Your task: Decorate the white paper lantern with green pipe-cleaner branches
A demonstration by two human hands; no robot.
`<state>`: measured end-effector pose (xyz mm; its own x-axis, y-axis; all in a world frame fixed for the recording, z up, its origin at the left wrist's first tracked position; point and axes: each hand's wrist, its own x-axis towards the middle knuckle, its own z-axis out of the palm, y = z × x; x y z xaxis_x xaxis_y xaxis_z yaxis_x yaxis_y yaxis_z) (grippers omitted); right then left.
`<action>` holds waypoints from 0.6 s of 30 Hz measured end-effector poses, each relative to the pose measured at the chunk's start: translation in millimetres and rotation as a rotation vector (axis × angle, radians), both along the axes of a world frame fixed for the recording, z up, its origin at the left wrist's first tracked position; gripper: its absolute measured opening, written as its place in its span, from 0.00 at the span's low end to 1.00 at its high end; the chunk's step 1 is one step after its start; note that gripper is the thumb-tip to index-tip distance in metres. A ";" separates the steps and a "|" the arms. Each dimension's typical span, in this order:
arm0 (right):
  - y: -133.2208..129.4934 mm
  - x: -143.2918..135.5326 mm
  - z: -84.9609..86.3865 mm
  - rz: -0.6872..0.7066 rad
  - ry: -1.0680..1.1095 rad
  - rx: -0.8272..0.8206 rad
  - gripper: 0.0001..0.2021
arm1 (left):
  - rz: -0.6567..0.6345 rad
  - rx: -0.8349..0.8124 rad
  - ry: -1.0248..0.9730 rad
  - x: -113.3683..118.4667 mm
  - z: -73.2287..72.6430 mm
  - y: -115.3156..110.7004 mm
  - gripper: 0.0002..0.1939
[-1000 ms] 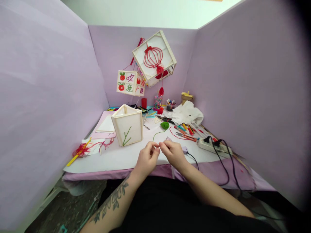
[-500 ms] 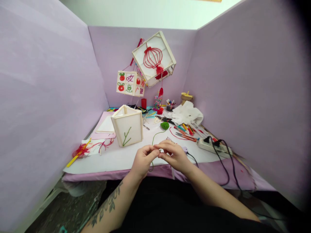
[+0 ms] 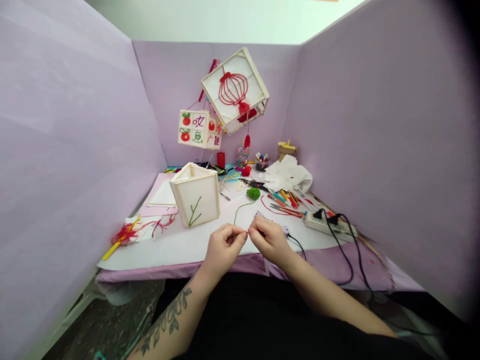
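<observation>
My left hand (image 3: 226, 246) is closed in a pinch, thumb against forefinger. Its tips meet those of my right hand (image 3: 270, 241), which is curled with its fingers pressed together. Green yarn (image 3: 237, 213) runs from a small green ball (image 3: 253, 193) on the table down behind my left hand; the bit pinched between the fingertips is mostly hidden. Just beyond and left of my hands stands a white three-sided lantern (image 3: 197, 197) with a pale wooden frame. Green yarn forms a branch shape on its front panel.
Scissors (image 3: 285, 210), markers (image 3: 288, 198) and a power strip (image 3: 330, 225) with black cords lie to the right. Crumpled white paper (image 3: 288, 174) sits behind them. Red ribbon strands (image 3: 125, 232) lie at left. A lantern with a red design (image 3: 234, 90) hangs above; purple walls enclose three sides.
My right hand's fingers have curled in from a looser pinch, and both hands still meet at the fingertips. The strand that hung below my hands no longer shows.
</observation>
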<state>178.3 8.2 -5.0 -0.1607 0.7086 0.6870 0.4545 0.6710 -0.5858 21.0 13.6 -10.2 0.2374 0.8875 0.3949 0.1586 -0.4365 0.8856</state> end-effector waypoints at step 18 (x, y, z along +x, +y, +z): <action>44.9 47.8 30.1 -0.409 -0.521 -0.544 0.15 | 0.196 0.356 0.105 -13.6 -23.0 21.7 0.06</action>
